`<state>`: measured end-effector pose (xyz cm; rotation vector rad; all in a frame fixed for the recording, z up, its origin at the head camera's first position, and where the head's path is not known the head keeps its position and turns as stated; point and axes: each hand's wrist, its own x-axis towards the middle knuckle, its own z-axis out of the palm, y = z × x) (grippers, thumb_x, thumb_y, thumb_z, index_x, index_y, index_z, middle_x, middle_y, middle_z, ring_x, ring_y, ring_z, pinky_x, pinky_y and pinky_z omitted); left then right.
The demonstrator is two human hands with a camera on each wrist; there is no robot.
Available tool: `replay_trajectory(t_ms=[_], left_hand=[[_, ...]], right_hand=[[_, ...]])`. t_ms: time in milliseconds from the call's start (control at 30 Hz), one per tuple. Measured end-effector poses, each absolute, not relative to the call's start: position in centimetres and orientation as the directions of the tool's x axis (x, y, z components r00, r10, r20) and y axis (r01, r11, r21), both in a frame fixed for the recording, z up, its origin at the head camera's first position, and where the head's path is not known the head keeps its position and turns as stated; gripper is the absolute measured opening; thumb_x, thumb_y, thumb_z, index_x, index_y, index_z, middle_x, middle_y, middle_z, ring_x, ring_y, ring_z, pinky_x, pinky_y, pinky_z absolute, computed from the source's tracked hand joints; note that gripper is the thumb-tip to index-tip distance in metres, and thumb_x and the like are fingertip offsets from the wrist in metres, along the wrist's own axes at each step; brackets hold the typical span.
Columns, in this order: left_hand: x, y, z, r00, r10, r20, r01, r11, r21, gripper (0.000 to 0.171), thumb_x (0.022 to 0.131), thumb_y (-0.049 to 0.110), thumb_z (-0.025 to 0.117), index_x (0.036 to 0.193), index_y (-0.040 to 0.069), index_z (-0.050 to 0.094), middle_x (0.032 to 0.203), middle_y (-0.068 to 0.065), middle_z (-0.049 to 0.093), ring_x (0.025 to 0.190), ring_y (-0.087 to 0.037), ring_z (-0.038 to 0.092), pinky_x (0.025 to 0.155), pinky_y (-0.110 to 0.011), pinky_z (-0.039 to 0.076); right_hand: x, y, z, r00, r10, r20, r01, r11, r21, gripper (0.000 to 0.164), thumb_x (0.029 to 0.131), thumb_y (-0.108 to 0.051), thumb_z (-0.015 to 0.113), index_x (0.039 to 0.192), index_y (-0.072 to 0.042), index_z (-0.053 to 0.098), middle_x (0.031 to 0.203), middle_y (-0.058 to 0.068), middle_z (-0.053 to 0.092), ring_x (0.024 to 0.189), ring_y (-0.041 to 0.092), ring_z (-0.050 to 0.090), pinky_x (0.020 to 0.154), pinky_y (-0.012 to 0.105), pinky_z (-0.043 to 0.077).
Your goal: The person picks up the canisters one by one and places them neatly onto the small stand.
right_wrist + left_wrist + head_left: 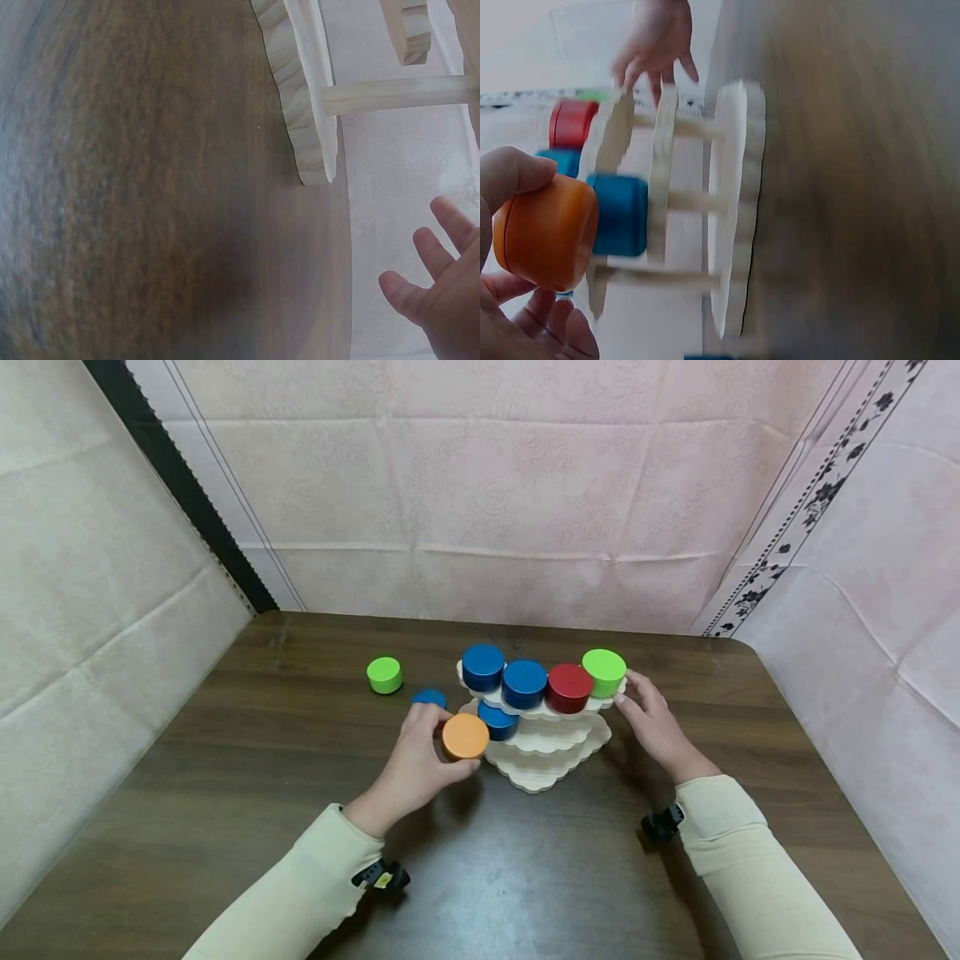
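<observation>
My left hand [412, 768] pinches an orange round lidded tub [465, 737] between thumb and fingers, raised at the left side of a three-tiered wooden stand [536, 770]. In the left wrist view the orange tub [547, 232] overlaps a blue tub [621, 215] on the middle tier. Two blue tubs [524, 683], a red tub [570, 688] and a green tub [603, 672] stand along the top tier. My right hand [660, 731] is at the stand's right edge by the green tub, fingertips right at the top tier. Its fingers [431, 255] are spread in the right wrist view.
A smaller-looking green tub [385, 675] stands on the brown wooden table [300, 760] at the back left. Another blue tub [429, 697] is partly hidden behind my left hand. Pale patterned cloth [510, 485] hangs round the table's back and sides.
</observation>
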<state>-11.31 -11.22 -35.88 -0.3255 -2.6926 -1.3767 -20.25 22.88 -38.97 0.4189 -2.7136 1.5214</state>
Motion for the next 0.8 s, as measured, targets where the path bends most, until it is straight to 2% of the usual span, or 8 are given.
replay_trajectory(t_ms=[167,400,800], left_hand=[[-10.6,-9.6,-36.3,-0.964,0.181,0.194,0.262,0.535,0.803,0.050,0.070,0.013,0.085,0.107,0.004,0.053,0.111,-0.008,0.046,0.104,-0.022,0.044,0.083,-0.037,0.044],[-10.2,-7.5,-36.9,-0.961,0.176,0.213,0.274,0.512,0.814,0.049,0.071,0.013,0.084,0.106,0.005,0.052,0.112,-0.008,0.045,0.106,-0.023,0.043,0.086,-0.040,0.045],[-9.5,-3.7,-38.2,-0.983,0.018,0.181,0.162,0.533,0.831,0.052,0.071,0.019,0.085,0.108,0.008,0.051,0.113,-0.009,0.045,0.107,-0.025,0.045,0.087,-0.043,0.049]], right_hand=[[-20.2,23.0,-39.0,-0.967,-0.223,0.126,-0.226,0.506,-0.833,0.056,0.103,-0.029,0.041,0.151,-0.005,0.024,0.146,0.024,0.031,0.136,0.042,0.025,0.107,0.066,0.019],[-20.2,22.9,-39.1,-0.964,-0.227,0.139,-0.237,0.493,-0.837,0.055,0.103,-0.027,0.041,0.150,-0.003,0.025,0.145,0.025,0.033,0.135,0.041,0.028,0.108,0.064,0.021],[-20.3,22.9,-39.1,-0.966,-0.224,0.130,-0.227,0.489,-0.842,0.056,0.103,-0.028,0.041,0.150,-0.004,0.024,0.146,0.025,0.032,0.136,0.041,0.028,0.108,0.063,0.021]])
